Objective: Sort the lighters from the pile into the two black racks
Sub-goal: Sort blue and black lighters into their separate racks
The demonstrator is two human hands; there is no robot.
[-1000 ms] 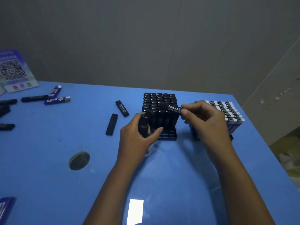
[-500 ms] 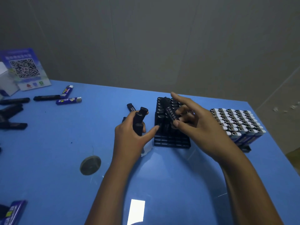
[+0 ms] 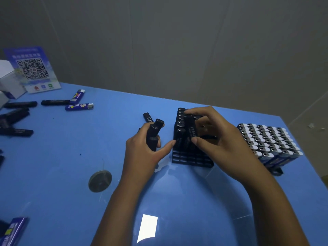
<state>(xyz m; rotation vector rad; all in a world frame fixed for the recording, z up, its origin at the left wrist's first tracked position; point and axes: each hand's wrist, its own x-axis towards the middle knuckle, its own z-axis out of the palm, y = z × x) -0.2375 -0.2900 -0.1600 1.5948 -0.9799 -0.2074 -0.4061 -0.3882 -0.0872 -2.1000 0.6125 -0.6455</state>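
Now the left hand point(image 3: 142, 153) curls round a black lighter point(image 3: 154, 135), its thumb touching the near rack point(image 3: 191, 157), which stands toward the table's point(image 3: 53, 174) far edge. The right hand point(image 3: 221, 144) pinches another black lighter point(image 3: 192, 133) over that rack's slots. Just beside it, toward the right edge, the second rack point(image 3: 269, 141) holds white-capped lighters. Loose lighters point(image 3: 79, 106) lie near the far left corner.

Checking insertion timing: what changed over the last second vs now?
The right hand carried its black lighter from sideways above the black rack down among the racked ones, now nearly upright, still pinched, not let go. The left hand still grips its spare black lighters, thumb against the rack. The blue-and-white rack and loose lighters look unchanged; only the camera shifted.
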